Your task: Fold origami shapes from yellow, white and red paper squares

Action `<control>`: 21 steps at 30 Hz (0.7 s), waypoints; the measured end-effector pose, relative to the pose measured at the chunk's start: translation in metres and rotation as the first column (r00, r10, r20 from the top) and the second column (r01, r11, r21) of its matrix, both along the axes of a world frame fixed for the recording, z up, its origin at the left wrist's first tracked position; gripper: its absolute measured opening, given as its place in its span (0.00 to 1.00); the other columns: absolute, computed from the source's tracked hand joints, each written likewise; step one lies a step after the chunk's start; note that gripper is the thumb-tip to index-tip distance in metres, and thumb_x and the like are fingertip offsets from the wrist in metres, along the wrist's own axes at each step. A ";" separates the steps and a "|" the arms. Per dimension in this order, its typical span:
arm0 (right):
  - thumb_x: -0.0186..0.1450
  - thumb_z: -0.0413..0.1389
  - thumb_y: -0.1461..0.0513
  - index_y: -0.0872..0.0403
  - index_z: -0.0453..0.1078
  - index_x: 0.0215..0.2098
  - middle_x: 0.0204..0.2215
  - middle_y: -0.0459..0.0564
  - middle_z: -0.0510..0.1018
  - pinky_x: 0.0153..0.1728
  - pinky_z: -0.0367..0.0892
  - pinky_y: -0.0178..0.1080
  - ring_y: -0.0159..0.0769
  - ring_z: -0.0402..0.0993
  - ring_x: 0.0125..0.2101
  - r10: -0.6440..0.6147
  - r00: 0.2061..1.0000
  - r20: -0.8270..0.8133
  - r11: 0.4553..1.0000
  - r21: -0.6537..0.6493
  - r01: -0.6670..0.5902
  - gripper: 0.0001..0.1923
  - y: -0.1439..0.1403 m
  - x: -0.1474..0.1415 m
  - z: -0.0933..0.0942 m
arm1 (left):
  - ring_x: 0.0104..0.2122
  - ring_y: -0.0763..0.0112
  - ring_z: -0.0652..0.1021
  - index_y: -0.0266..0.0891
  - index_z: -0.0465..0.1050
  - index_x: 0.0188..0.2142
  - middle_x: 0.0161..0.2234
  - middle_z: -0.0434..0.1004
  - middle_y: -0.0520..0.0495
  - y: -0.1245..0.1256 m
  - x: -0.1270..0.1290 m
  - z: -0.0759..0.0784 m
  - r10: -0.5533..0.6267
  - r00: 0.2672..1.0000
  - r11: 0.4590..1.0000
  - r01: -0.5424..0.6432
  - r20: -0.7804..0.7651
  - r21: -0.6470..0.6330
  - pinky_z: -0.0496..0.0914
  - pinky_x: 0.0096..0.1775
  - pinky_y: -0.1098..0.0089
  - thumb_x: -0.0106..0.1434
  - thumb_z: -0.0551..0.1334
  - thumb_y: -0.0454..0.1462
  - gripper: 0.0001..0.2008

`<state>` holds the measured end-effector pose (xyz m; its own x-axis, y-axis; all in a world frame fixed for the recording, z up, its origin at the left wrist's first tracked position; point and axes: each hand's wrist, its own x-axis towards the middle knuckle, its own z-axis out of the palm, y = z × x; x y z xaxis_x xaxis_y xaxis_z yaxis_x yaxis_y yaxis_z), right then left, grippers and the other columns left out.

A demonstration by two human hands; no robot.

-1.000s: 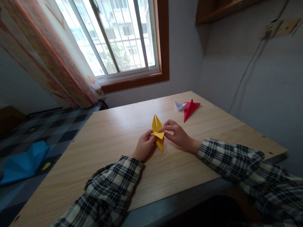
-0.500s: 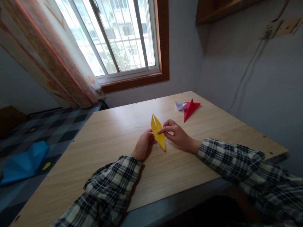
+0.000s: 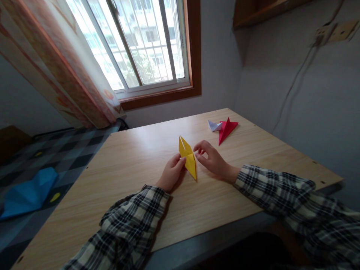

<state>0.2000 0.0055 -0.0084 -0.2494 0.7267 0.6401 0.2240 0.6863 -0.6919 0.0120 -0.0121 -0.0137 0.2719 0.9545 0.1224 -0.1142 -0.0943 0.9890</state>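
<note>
A folded piece of yellow origami paper [image 3: 189, 159], long and diamond-shaped with a slit at its far point, is held tilted over the table. My left hand [image 3: 171, 170] grips its left edge, thumb on the front face and fingers behind, mostly hidden. Close by the paper's right edge is my right hand [image 3: 209, 157], its fingers loosely curved and the thumb a little apart from them. Whether its fingertips brush the edge is hard to see.
On the wooden table [image 3: 135, 161], a small white paper boat [image 3: 214, 126] touches a red folded paper [image 3: 227, 129] at the back right. A blue folded paper [image 3: 30, 193] lies on the checked cloth [image 3: 75, 150] at left. A window [image 3: 146, 48] stands behind.
My right hand's fingers have come off the yellow paper's face to its right edge. My left thumb has moved onto the front, and the paper has turned slightly.
</note>
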 end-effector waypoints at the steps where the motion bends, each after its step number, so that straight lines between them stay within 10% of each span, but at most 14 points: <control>1: 0.66 0.55 0.63 0.51 0.67 0.40 0.37 0.47 0.71 0.39 0.67 0.42 0.37 0.69 0.36 -0.026 1.000 -0.011 0.999 -0.045 0.025 0.04 0.001 0.000 -0.001 | 0.37 0.67 0.74 0.35 0.74 0.43 0.38 0.77 0.45 -0.001 0.000 0.000 0.007 0.999 1.000 -0.006 -0.036 0.024 0.69 0.42 0.66 0.63 0.64 0.43 0.14; 6: 0.67 0.56 0.50 0.52 0.65 0.38 0.33 0.46 0.70 0.34 0.64 0.40 0.36 0.67 0.33 0.000 1.000 0.022 0.972 -0.233 0.005 0.14 0.005 -0.001 -0.007 | 0.35 0.67 0.73 0.35 0.74 0.44 0.36 0.76 0.46 -0.005 -0.001 0.007 0.031 0.980 0.993 -0.008 -0.197 0.114 0.68 0.38 0.67 0.65 0.61 0.43 0.13; 21: 0.68 0.55 0.54 0.53 0.63 0.26 0.25 0.44 0.67 0.30 0.58 0.37 0.33 0.63 0.28 0.066 0.996 0.064 0.985 -0.165 -0.055 0.16 0.003 -0.004 -0.005 | 0.33 0.69 0.73 0.36 0.73 0.41 0.35 0.75 0.47 -0.007 0.000 0.010 0.022 0.986 0.999 -0.017 -0.166 0.035 0.68 0.35 0.68 0.64 0.62 0.46 0.15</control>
